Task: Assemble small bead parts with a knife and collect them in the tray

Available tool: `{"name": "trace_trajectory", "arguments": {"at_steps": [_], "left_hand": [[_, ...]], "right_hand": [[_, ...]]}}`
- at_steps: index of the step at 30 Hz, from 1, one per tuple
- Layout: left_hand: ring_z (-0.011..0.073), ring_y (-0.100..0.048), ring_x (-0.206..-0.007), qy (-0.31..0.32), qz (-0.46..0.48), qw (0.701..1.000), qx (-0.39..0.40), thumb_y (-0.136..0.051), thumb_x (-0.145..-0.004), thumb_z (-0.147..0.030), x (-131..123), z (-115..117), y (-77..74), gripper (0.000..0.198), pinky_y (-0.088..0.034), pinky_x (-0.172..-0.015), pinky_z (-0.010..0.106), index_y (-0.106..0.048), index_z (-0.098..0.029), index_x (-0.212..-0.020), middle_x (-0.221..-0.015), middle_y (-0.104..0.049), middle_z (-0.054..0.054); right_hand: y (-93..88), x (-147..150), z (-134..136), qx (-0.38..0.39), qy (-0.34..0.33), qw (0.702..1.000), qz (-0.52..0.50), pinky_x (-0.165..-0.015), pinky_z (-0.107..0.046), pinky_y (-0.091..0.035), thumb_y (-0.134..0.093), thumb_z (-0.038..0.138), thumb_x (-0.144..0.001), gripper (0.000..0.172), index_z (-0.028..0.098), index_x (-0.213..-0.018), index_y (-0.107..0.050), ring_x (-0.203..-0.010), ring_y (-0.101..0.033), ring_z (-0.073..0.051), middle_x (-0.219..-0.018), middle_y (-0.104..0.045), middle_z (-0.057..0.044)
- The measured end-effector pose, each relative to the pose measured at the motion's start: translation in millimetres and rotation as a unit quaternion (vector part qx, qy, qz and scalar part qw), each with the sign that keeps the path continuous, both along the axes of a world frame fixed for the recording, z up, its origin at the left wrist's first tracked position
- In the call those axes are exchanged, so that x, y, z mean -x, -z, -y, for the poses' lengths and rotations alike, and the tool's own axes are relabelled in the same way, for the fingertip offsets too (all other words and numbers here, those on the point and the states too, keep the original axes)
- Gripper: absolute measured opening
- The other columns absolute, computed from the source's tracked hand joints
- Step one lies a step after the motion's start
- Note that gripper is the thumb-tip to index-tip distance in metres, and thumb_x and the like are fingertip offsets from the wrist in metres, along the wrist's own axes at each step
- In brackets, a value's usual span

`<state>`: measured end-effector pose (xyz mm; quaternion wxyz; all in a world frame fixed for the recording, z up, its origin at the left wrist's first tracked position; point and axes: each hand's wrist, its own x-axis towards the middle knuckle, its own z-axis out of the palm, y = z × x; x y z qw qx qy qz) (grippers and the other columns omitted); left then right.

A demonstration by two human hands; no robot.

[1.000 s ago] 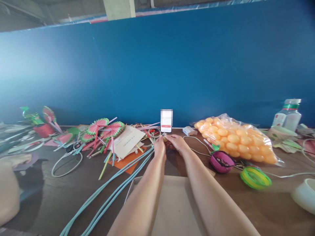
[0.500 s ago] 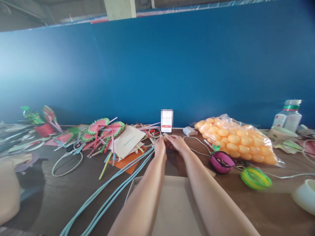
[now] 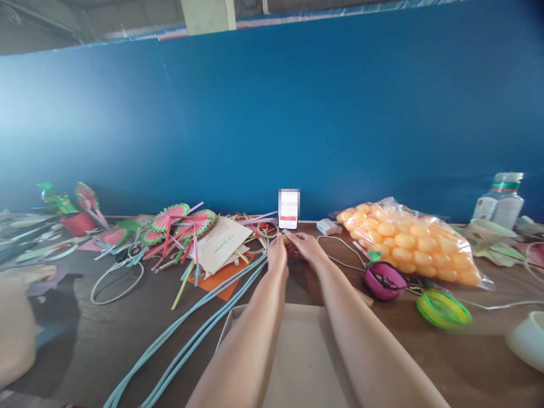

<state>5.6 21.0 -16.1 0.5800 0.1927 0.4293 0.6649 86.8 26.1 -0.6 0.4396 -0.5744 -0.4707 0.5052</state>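
Note:
My left hand (image 3: 277,253) and my right hand (image 3: 305,247) meet far out on the brown table (image 3: 106,334), just in front of a small phone (image 3: 288,209) that stands against the blue wall. Both hands have their fingers pinched together around a small yellowish object (image 3: 286,239) between them; it is too small to name. Pale blue tubes (image 3: 199,326) run from the left hand's side back toward me.
Pink and green paper fans (image 3: 183,222), coloured sticks and paper sheets lie to the left. A bag of orange balls (image 3: 408,240), a purple bowl (image 3: 383,280), green rings (image 3: 443,307), a white cup (image 3: 527,338) and a bottle (image 3: 500,199) are on the right. A beige tray (image 3: 304,357) lies under my forearms.

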Motion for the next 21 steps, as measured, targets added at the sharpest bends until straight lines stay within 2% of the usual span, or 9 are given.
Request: {"name": "trace_trajectory", "arguments": {"at_steps": [9,14,21], "left_hand": [[0.0132,-0.061,-0.051,0.003,0.004,1.0,-0.01,-0.049,-0.092,-0.026,-0.4,2.5,-2.3,0.024,-0.051,-0.055,0.024,-0.063,-0.01,-0.08,-0.065,-0.064,0.007],[0.0155,-0.065,-0.056,0.007,0.003,1.0,0.004,-0.052,-0.091,-0.026,-0.4,4.2,-4.8,0.024,-0.054,-0.06,0.027,-0.063,-0.01,-0.079,-0.066,-0.064,0.008],[0.0167,-0.066,-0.058,0.006,0.022,1.0,0.021,-0.053,-0.091,-0.025,-0.5,3.0,-5.5,0.022,-0.054,-0.058,0.027,-0.064,-0.009,-0.081,-0.065,-0.064,0.008]], "right_hand": [[-0.1,0.3,1.2,-0.001,-0.002,1.0,0.007,-0.052,-0.021,-0.047,-0.064,0.042,-0.083,0.027,0.015,-0.087,-0.068,-0.059,-0.06,-0.012,-0.074,-0.069,-0.005],[0.8,-0.3,1.1,-0.004,-0.005,1.0,0.015,-0.052,-0.022,-0.047,-0.064,0.044,-0.082,0.03,0.015,-0.088,-0.069,-0.06,-0.061,-0.013,-0.074,-0.069,-0.006],[5.4,-0.1,-1.7,-0.01,-0.01,0.999,0.04,-0.051,-0.022,-0.047,-0.066,0.047,-0.08,0.033,0.015,-0.087,-0.068,-0.06,-0.061,-0.014,-0.072,-0.068,-0.005]]}}
